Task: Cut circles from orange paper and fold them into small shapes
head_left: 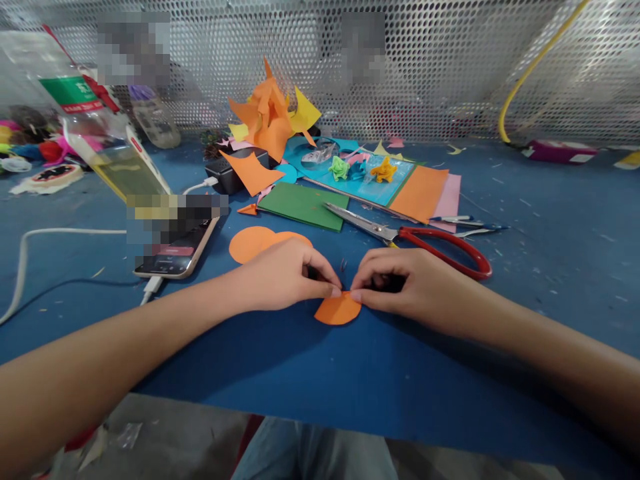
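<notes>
Near the front of the blue table, an orange paper circle (339, 311), folded to a half-round, lies between my two hands. My left hand (290, 275) pinches its upper edge between thumb and fingers. From the other side, my right hand (395, 280) pinches the same edge near its right end. Two flat orange paper circles (253, 244) lie behind my left hand, overlapping and partly covered by it. Just beyond my right hand rest scissors (440, 248) with red handles, their blades pointing left onto a green paper stack (305, 205).
A phone (183, 250) on a white cable and a tilted bottle (107, 150) stand left. Behind are orange paper scraps (267, 117), orange sheets (420, 192), small folded paper stars (384, 170) and pens (465, 221). A perforated metal panel (440, 60) closes the back.
</notes>
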The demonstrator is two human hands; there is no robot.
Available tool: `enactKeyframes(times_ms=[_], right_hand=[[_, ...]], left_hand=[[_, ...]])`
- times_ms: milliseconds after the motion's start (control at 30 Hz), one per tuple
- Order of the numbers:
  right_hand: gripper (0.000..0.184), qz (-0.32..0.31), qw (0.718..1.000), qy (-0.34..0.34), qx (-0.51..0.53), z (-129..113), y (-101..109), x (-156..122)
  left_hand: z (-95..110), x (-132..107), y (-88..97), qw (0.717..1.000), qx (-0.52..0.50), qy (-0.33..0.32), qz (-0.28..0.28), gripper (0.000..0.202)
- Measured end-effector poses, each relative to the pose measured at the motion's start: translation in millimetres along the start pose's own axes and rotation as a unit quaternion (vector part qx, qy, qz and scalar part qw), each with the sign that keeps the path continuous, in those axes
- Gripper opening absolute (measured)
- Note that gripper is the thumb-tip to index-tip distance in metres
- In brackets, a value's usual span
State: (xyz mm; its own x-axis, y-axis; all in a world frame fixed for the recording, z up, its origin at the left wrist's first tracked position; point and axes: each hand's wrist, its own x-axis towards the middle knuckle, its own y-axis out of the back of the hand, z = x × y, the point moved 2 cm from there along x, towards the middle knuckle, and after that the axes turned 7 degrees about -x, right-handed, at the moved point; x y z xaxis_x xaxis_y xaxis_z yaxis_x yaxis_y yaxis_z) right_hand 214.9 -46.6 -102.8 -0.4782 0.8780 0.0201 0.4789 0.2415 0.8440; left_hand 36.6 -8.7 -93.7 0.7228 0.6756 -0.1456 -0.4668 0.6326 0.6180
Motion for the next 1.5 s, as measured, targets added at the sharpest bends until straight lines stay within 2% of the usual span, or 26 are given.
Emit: enactKeyframes(times_ms=[67, 233, 300, 667, 1500], right_hand=[[0.012, 0.010, 0.999, 0.033, -0.004, 1, 1, -2], [0.020, 0.017, 0.986, 0.157, -0.058, 2, 2, -6], [0.021, 0.018, 0.981, 0.176, -0.076, 3, 3, -7], [0.026, 0.026, 0.974, 0.197, -0.112, 5, 2, -8], [0.033, 0.022, 0.961, 0.222, -0.161, 0, 2, -8]], left_hand=[[1, -2, 2.5, 1.000, 0.006, -0.025, -0.013, 0.017], [4, -6, 1.1, 0.986, 0.135, -0.095, 0.003, 0.019], [4, -6, -0.5, 0.980, 0.163, -0.109, 0.002, 0.020], [5, -9, -4.3, 0.963, 0.233, -0.137, -0.004, 0.021], [7, -11, -4.8, 0.949, 0.272, -0.157, -0.001, 0.021]])
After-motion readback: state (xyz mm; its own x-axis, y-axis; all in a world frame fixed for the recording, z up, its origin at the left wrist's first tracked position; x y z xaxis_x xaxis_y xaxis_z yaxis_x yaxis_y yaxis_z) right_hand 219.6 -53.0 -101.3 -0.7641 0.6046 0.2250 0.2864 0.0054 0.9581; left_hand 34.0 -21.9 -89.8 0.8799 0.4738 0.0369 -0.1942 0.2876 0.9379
